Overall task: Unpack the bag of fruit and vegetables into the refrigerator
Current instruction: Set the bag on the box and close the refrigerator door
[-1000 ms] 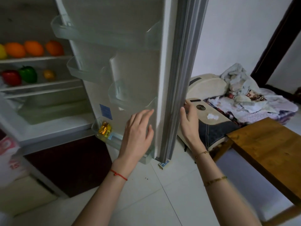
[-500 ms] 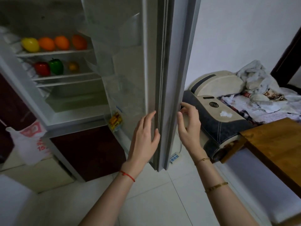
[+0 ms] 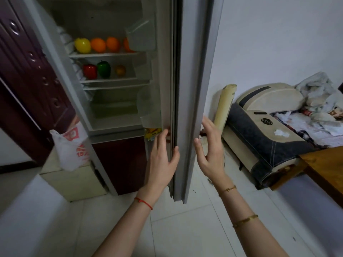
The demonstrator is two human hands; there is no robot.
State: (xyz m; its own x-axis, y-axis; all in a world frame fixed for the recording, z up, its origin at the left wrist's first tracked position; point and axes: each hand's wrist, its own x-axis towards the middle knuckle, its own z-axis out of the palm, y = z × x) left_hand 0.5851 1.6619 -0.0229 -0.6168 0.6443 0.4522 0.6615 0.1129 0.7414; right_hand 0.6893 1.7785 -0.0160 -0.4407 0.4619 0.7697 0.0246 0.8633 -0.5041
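Left hand (image 3: 163, 154) open, fingers spread, flat against inner face of the fridge door (image 3: 193, 89) near its lower edge, thumb at the door seal. Right hand (image 3: 209, 149) open, palm toward the door's outer face, just beside it; contact unclear. Door edge-on between the two hands. Left of door, inside fridge: yellow fruit (image 3: 82, 45) and oranges (image 3: 98, 45) on upper shelf; red pepper (image 3: 89, 71), green pepper (image 3: 104, 69) one shelf down. White plastic bag (image 3: 69, 145) hangs left of door, below the open compartment.
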